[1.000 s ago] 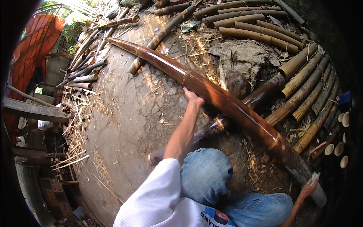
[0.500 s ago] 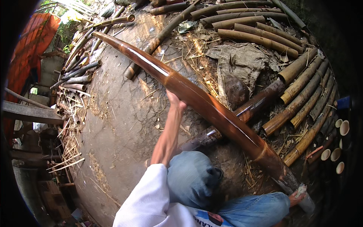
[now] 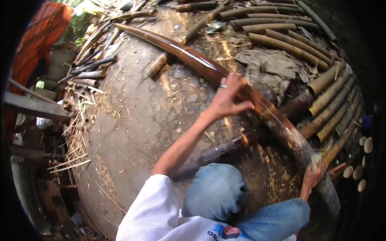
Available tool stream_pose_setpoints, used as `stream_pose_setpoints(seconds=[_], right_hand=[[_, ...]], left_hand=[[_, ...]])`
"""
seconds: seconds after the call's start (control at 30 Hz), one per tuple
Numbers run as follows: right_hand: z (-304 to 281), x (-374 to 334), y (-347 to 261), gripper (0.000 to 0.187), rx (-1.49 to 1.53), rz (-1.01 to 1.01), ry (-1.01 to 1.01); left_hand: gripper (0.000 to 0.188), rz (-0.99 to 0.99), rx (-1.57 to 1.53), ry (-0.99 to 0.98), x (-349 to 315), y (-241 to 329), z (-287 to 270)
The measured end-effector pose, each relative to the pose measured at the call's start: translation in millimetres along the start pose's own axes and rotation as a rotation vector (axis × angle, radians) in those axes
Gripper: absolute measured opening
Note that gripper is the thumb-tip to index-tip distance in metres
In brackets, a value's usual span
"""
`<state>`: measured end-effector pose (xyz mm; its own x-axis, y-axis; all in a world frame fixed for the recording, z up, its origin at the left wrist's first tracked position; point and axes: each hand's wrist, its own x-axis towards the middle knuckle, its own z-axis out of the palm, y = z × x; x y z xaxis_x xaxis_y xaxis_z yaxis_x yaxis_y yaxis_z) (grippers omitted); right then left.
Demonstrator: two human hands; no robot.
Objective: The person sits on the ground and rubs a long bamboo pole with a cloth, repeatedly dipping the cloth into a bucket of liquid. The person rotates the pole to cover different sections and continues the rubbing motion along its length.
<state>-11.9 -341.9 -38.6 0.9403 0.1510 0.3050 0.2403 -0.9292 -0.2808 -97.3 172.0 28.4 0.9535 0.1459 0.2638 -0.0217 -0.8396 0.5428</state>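
A long, wet brown bamboo pole (image 3: 201,60) slants from the far left to the near right, across a darker wet pole (image 3: 229,146) lying under it. My left hand (image 3: 229,96), wearing a ring, lies over the middle of the brown pole with fingers laid on it and thumb stretched apart. Near the pole's close end, my right hand (image 3: 312,176) is closed round a small pale wad (image 3: 316,160), perhaps a rag or scrubber, pressed on the pole's greyish, wet surface. My bent knee (image 3: 215,190) is just this side of the dark pole.
Cut bamboo poles (image 3: 281,44) lie in rows at the far right, with more poles (image 3: 329,108) at the right. A crumpled grey sack (image 3: 265,66) lies beyond the brown pole. Bamboo pieces and splinters (image 3: 80,104) are heaped at the left, near a wooden beam (image 3: 36,106).
The brown pole has come down and now lies lower. My left hand has left its underside and moved right onto its top. My right hand has slid up from the near end.
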Motion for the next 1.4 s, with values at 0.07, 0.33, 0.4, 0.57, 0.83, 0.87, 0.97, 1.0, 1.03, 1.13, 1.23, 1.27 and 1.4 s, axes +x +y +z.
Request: stream_pose_setpoints(seconds=[0.07, 0.33, 0.4, 0.57, 0.83, 0.87, 0.97, 1.0, 1.03, 1.13, 1.23, 1.27, 1.4], right_hand=[[0, 5, -45, 0.052, 0.338, 0.060, -0.091], [-20, -9, 10, 0.064, -0.044, -0.054, 0.017], [-51, -19, 105, 0.048, -0.159, 0.093, 0.042], [-59, -4, 90, 0.044, -0.374, 0.248, 0.020], [-19, -6, -32, 0.048, 0.089, 0.025, -0.101], [-39, -13, 15, 0.049, 0.077, 0.225, -0.082], [-86, -41, 187, 0.042, -0.161, 0.394, 0.104], [-105, -46, 250, 0.042, -0.315, 0.502, 0.052], [-126, -57, 315, 0.044, -0.366, 0.580, 0.085], [-171, -74, 359, 0.046, 0.187, 0.936, 0.201], [-190, -156, 323, 0.055, 1.123, 0.900, 0.494], [-213, -202, 326, 0.055, 1.260, 0.989, 0.464], [-201, -377, 347, 0.043, 1.409, 1.465, -0.044]], left_hand=[[0.121, 0.172, 0.223, -0.119, -2, 30, 43], [0.114, 0.345, 0.301, -0.401, 14, 96, 110], [0.113, 0.357, 0.331, -0.414, 17, 107, 117], [0.114, 0.303, 0.420, -0.331, 7, 107, 132], [0.115, 0.402, 0.436, -0.365, -3, 88, 124], [0.114, 0.383, 0.412, -0.403, -2, 89, 118], [0.113, 0.461, 0.425, -0.299, -9, 98, 122], [0.113, 0.450, 0.406, -0.302, -11, 103, 130], [0.113, 0.458, 0.382, -0.311, -13, 110, 144], [0.112, 0.467, 0.396, -0.293, -11, 97, 144], [0.110, 0.373, 0.432, -0.448, 3, 107, 124], [0.109, 0.405, 0.448, -0.427, 6, 111, 129], [0.109, 0.473, 0.483, -0.335, 12, 126, 134]])
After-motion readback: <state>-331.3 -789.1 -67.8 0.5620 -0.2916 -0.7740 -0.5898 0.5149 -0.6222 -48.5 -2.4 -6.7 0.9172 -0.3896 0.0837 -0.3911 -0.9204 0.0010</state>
